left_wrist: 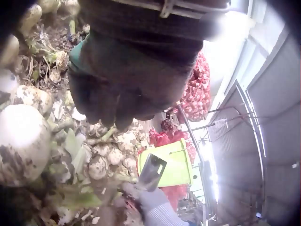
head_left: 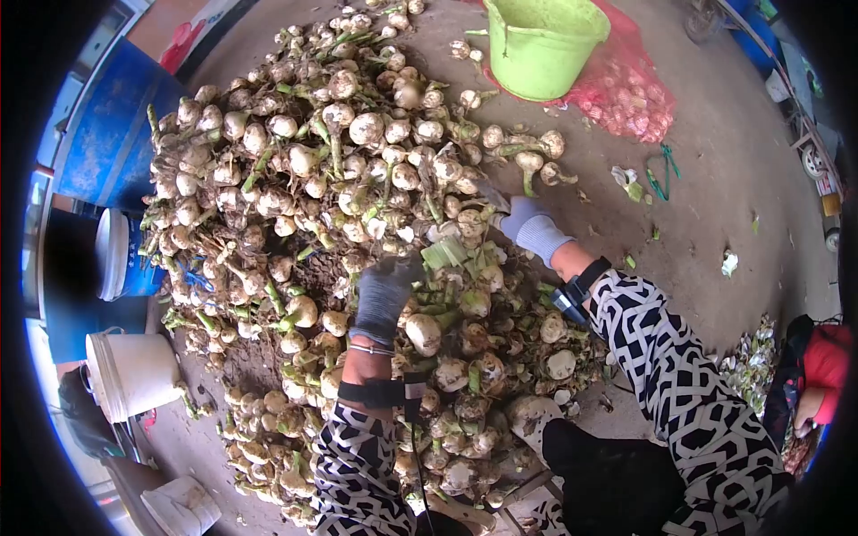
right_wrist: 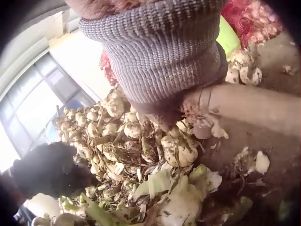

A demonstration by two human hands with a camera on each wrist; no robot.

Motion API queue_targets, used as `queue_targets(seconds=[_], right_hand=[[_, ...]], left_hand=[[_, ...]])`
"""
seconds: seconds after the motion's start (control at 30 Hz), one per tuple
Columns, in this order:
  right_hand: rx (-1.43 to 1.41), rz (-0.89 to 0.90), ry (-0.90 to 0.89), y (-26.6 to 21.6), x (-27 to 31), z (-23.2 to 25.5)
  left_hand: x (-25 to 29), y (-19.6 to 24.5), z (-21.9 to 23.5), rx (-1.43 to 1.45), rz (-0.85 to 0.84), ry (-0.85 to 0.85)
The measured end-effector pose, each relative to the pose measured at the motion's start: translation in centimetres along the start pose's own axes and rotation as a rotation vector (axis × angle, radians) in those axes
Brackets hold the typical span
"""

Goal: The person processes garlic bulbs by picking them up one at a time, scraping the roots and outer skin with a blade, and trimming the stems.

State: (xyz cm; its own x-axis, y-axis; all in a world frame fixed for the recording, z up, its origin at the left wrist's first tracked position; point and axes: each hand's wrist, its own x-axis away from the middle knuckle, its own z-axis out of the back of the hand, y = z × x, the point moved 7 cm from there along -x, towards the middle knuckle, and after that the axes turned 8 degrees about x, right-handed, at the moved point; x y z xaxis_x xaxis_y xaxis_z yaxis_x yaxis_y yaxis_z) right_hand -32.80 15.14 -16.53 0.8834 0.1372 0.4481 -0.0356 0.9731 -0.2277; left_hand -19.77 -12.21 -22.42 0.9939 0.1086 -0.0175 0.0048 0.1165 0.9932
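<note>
- Evidently much of the work is still to do: the big pile of bulbs (head_left: 366, 129) spreads left of the green bucket (head_left: 541, 54) and towards the person, many bulbs bearing soil, roots and green stalks.
- Some cutting looks done, since at least 1 bulb with a pale, flat face (head_left: 561, 364) lies on the near side of the bucket, and leafy scraps (head_left: 755, 357) are heaped well to its near right.
- Right hand (head_left: 532, 223), gloved, is nearer the bucket of the 2 hands; its fingers grip a knife (left_wrist: 153, 172) with a broad, dark blade, beside the pile's edge.
- Left hand (head_left: 384, 290), also gloved, is farther from the bucket, low over the pile, close to a pale green leaf piece (head_left: 444, 253); whether its fingers hold a bulb cannot be told.
- Beside the bucket, a red net bag (head_left: 630, 98) holds many pinkish-white bulbs; whether they came from this pile is unclear.
- Overall, judging by the stalks left on, only a small share seems trimmed.
</note>
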Motion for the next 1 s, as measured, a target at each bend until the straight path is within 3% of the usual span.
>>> queue_targets(seconds=[0.03, 0.07, 0.13, 0.2, 0.27, 0.37, 0.4, 0.47, 0.53, 0.6, 0.63, 0.67, 0.7, 0.73, 0.77, 0.8, 0.87, 0.9, 1.0], right_hand=[[-0.02, 0.016, 0.021, 0.2, -0.9, -0.5], [-0.02, 0.039, 0.017, 0.0, -1.2, -0.8], [-0.17, 0.045, 0.086, -0.2, -1.4, -1.1], [-0.407, 0.179, 0.157, -0.8, -1.6, -1.1], [-0.327, 0.142, 0.138, -1.2, -3.5, -2.5], [-0.346, 0.146, 0.144, -2.7, -3.2, -2.5], [-0.35, 0.151, 0.145, -3.6, -1.2, -1.0], [-0.51, 0.367, 0.04, -7.2, 5.5, 3.0], [-0.746, 1.027, 0.295, -9.7, 9.9, 3.0], [-0.314, 1.254, 0.409, -11.5, 17.0, 5.0], [-0.288, 1.263, 0.342, -11.2, 18.5, 4.8], [-0.263, 1.271, 0.275, -10.8, 19.8, 4.6], [-0.086, 1.181, 0.156, -10.3, 20.7, 4.7], [-0.089, 1.179, 0.153, -9.9, 20.9, 4.9], [-0.266, 1.184, 0.279, -9.2, 21.0, 6.6], [-0.443, 1.178, 0.407, -8.2, 21.1, 8.3], [-0.288, 0.991, 0.449, -7.2, 19.7, 9.3], [-0.196, 0.959, 0.439, -7.3, 19.5, 9.4], [-0.032, 0.914, 0.427, -7.9, 19.8, 9.0]], left_hand=[[0.2, 2.6, -1.1, -0.11, -0.161, -0.066], [0.6, 5.2, -2.1, -0.063, -0.092, -0.107], [1.9, 8.7, -4.0, 0.34, 0.663, 0.083], [2.3, 9.5, -5.1, 0.475, 0.712, 0.063], [2.2, 9.3, -6.2, 0.518, 0.732, -0.004], [2.3, 6.7, -7.7, 0.777, 0.876, 0.135], [1.9, 7.5, -8.0, 0.772, 0.872, 0.138], [2.3, 9.3, -8.6, 0.939, 1.012, 0.241], [2.9, 8.7, -8.5, 1.051, 1.006, 0.154], [1.7, 10.3, -6.8, 0.218, 0.033, -0.204], [2.8, 9.6, -6.0, 0.537, 0.166, -0.081], [3.3, 13.0, -5.0, -0.34, 0.101, -0.229], [3.7, 13.8, -4.9, -0.123, 0.085, -0.133], [4.4, 14.2, -4.8, 0.095, 0.069, -0.035], [5.8, 13.2, -4.5, 0.561, 0.28, 0.067], [5.5, 16.1, -4.8, 0.211, 0.164, -0.048], [6.6, 17.0, -4.7, 0.214, 0.143, -0.022], [6.7, 17.8, -5.3, 0.38, 0.164, -0.041], [7.6, 20.0, -6.4, 0.081, 0.066, -0.061]])
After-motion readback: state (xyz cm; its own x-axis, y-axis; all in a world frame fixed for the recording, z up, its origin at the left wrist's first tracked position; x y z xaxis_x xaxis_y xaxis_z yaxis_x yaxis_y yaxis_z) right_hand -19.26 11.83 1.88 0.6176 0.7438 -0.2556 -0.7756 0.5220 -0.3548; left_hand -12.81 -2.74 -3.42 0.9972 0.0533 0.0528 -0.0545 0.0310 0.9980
